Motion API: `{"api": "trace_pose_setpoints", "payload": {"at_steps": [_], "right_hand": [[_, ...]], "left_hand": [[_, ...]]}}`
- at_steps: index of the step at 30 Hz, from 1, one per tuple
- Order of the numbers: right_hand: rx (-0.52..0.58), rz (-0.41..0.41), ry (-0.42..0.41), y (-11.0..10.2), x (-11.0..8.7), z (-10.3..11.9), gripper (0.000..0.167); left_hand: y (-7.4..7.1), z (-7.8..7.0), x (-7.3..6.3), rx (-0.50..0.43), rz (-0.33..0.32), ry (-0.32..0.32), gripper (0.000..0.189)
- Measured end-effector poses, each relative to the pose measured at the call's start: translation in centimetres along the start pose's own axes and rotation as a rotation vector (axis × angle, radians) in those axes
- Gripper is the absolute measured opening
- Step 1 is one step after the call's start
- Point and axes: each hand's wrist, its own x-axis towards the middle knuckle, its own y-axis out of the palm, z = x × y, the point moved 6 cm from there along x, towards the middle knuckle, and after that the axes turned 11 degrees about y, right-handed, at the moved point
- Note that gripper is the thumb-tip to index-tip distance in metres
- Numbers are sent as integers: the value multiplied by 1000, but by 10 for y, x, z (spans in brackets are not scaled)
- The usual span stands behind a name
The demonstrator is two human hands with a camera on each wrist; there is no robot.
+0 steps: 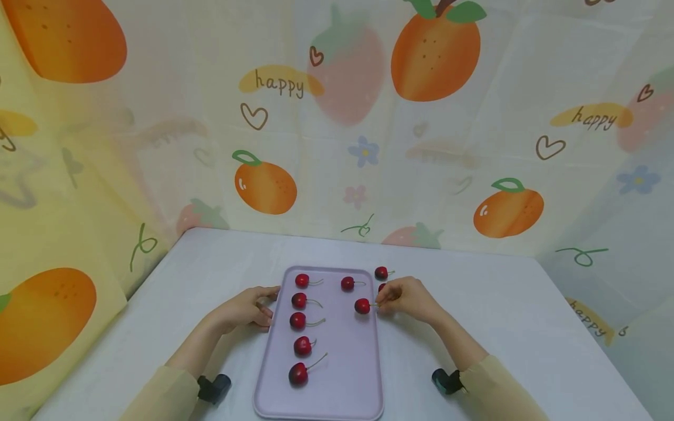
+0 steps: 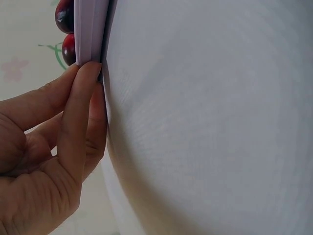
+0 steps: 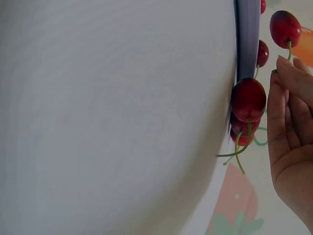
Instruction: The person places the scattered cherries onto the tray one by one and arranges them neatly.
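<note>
A lilac tray (image 1: pixel 337 362) lies on the white table. Against its left rim rest the fingertips of my left hand (image 1: pixel 246 307), spread along the edge; the left wrist view shows them (image 2: pixel 87 81) touching the tray's side. My right hand (image 1: pixel 408 299) pinches the green stem of a dark red cherry (image 1: pixel 362 306) between thumb and fingers. That cherry (image 3: pixel 285 29) hangs over the tray near its right rim. One cherry (image 1: pixel 347 283) lies in the tray's upper right. Down the left side runs a column of several cherries (image 1: pixel 298 321), stems pointing right.
Outside the tray's right rim, more cherries (image 1: pixel 381 273) lie on the table beside my right hand, one partly hidden by it. In the right wrist view these cherries (image 3: pixel 248 100) overlap. A fruit-patterned cloth (image 1: pixel 363 193) hangs behind the table.
</note>
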Motion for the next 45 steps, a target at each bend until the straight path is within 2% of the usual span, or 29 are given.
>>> {"api": "trace_pose_setpoints", "payload": {"at_steps": [9,17,25,38,45], "right_hand": [[0,-40,42,3,13,5,11],[24,-49,9,7,21,16,11],[-8,-76,1,16,30,18,11],[-22,-88,34,24,33,22,9],[-45,-81,10,28,34,25,10]], "left_hand": [[0,-1,0,-2,-2,2,77],[0,-1,0,-6,1,6,77],[-1,0,0,2,-4,-3,77],[0,1,1,-14,-2,5,77],[0,1,0,-14,-8,-2,77]]}}
